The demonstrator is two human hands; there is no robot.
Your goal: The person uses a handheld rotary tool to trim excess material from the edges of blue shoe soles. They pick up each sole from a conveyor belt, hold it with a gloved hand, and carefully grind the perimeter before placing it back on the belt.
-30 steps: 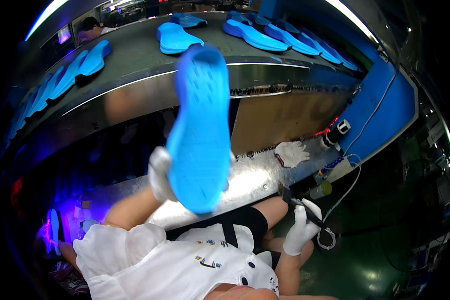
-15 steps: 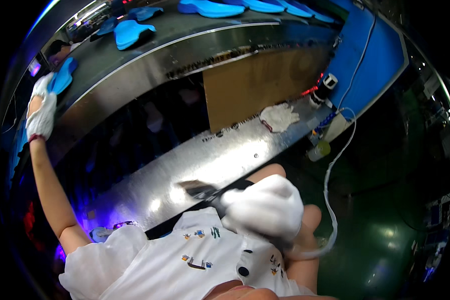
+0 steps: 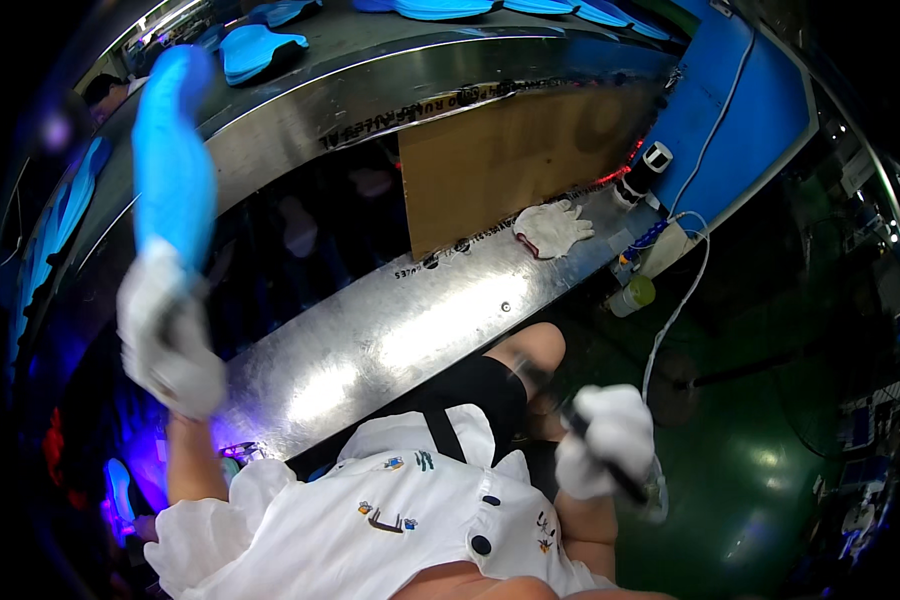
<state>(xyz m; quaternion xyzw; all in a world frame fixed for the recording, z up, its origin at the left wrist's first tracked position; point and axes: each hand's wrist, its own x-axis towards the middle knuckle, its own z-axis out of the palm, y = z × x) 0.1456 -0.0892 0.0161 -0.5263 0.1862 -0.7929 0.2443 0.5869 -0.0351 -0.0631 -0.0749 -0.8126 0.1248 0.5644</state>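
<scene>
Raised at the left in front of the belt is a blue shoe insole [image 3: 175, 160], smeared by motion. My left hand [image 3: 170, 345], in a white knitted glove, is closed around its lower end. Off to the right, beside my knee, my gloved right hand [image 3: 610, 440] is wrapped round a dark-handled tool [image 3: 628, 486]. Blur hides the tool's front end, so its exact kind does not show. A pale hose [image 3: 653, 365] runs down to that hand. More blue insoles [image 3: 65, 215] lie along the far left of the belt.
A dark conveyor belt [image 3: 355, 30] with a metal side curves across the top, carrying another insole [image 3: 255, 52]. Below it are a cardboard sheet [image 3: 500, 160] and a metal shelf [image 3: 400, 330] with a loose white glove [image 3: 555, 230]. A bottle [image 3: 633, 296] stands near a blue panel [image 3: 720, 130].
My left hand has come back from the belt toward me, lifting an insole off it. My right hand has moved rightward and away from my lap with the tool.
</scene>
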